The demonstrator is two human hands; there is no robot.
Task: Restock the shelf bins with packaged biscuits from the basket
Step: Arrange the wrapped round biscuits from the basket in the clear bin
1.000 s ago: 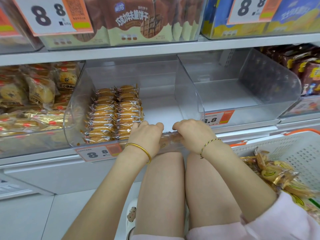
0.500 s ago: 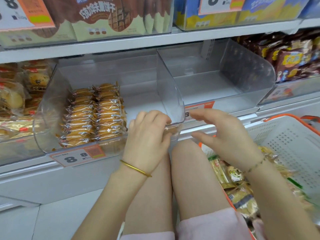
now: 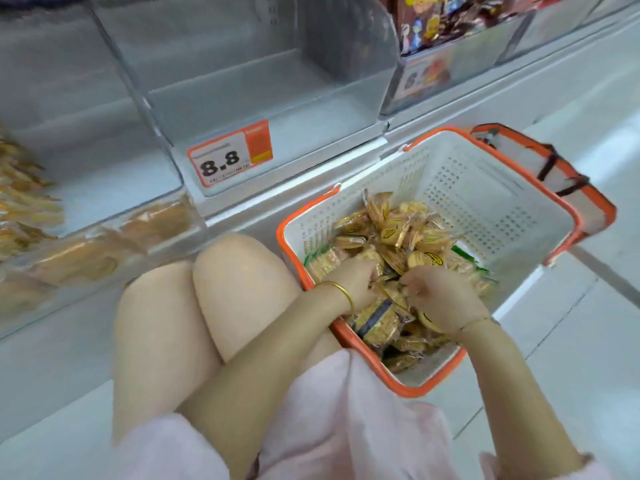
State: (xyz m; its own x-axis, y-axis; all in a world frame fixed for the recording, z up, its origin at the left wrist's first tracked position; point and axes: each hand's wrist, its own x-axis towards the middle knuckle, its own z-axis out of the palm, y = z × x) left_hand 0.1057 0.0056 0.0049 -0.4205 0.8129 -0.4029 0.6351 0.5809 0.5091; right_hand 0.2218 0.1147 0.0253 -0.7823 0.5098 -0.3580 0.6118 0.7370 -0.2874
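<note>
**Hands off the bin lip, down into the basket**

Since 0.5 s ago, the left hand has let go of the front lip of the part-filled bin and the right hand has dropped with it. The view has swung right and down.

Hands: both are in the near-left corner of the basket, fingers curled into the heap of packaged biscuits. With the blur and overlapping wrappers, I cannot tell whether either hand has hold of a packet or is only raking through.

Basket: it stands on the floor against the shelf base, beside the right knee. This probably keeps both stock and bins within reach while crouching. The biscuits are heaped in its near half, and its far wall shows bare.

Bins: biscuit rows lie at the left edge of the part-filled bin. The neighbouring bin, behind the 8.8 price tag, shows only its clear walls.

Judgement: the step is gathering a handful. Two hands are likely used to sort the mixed wrappers. Most of the restock remains.
</note>
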